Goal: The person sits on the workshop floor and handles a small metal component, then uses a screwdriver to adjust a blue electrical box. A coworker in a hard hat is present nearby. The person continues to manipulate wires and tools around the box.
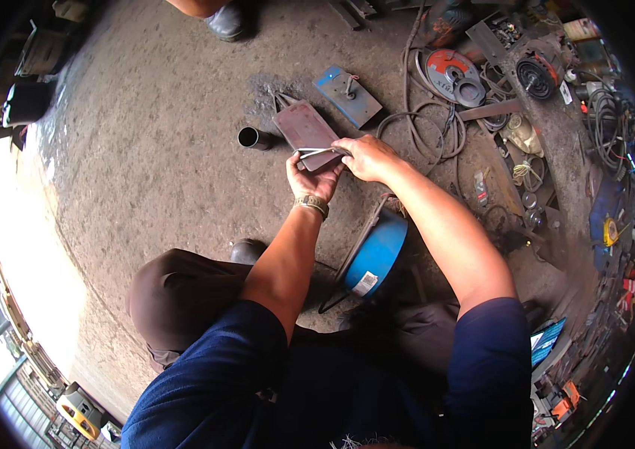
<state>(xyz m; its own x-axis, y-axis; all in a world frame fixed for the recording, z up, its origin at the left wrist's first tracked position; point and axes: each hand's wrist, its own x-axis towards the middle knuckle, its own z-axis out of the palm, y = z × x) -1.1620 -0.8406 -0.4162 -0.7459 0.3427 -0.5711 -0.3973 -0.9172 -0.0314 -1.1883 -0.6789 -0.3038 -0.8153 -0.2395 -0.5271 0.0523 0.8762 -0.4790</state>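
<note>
A flat, reddish-brown rectangular plate (304, 127) is gripped by the left hand (313, 182), a slim, pale rod (316, 151) by the right hand (371, 158).

A rectangular reddish-brown metal plate (305, 127) slanted at upper centre, a slim pale rod (317, 150) crossing its lower end.

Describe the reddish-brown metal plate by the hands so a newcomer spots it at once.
Find the blue drum between the forearms, then follow those up to the left hand and right hand. The metal plate stretches away from them, a flat rectangle. Its reddish-brown face sets it apart from the blue-and-grey plate at its upper right and the dark, open pipe on its left.
</note>
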